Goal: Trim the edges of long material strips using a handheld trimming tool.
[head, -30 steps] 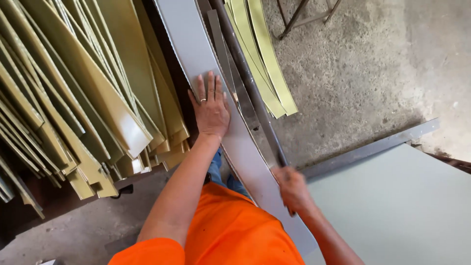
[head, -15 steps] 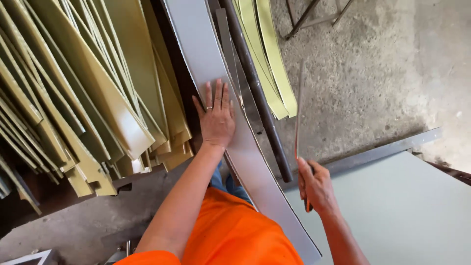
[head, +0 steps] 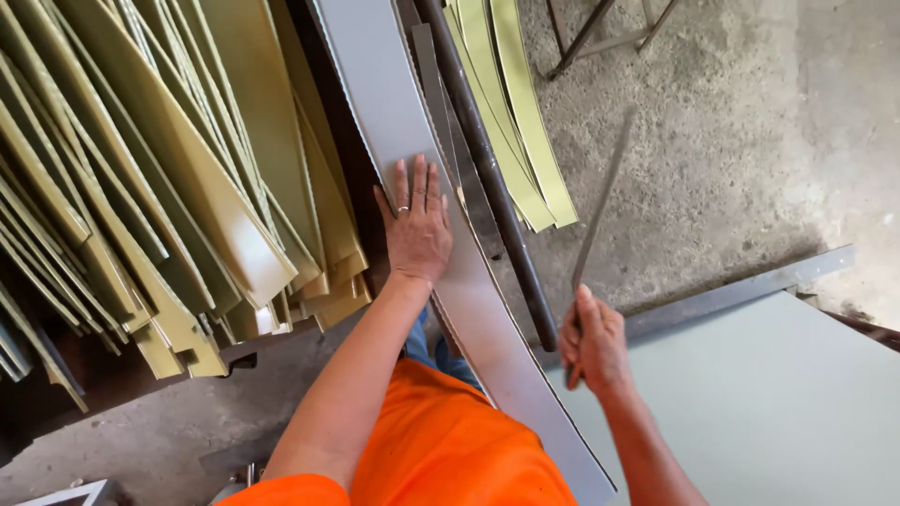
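I see my left hand (head: 417, 225) lying flat, fingers (head: 420, 183) spread and straight, palm pressed down on a long grey strip (head: 375, 84) of sheet material; it holds nothing, it only bears on the surface. A ring sits on one finger. The strip runs from the top of the view down past my orange shirt (head: 450, 450) and bends slightly along its length.

My right hand (head: 592, 342) is closed in a fist around the lower end of a thin, narrow grey sliver (head: 605, 192), which rises up and to the right from the fist, clear of the strip and over the concrete floor (head: 712, 169).

Just beside the strip on the right lies a dark round bar (head: 497, 201), and past it a few yellow-green strips (head: 516, 131). Left of my flat hand a thick pile of yellow-green offcuts (head: 159, 187) fans out. At the lower right a pale green sheet (head: 778, 403) lies with a grey metal edge (head: 741, 290) along its upper side.
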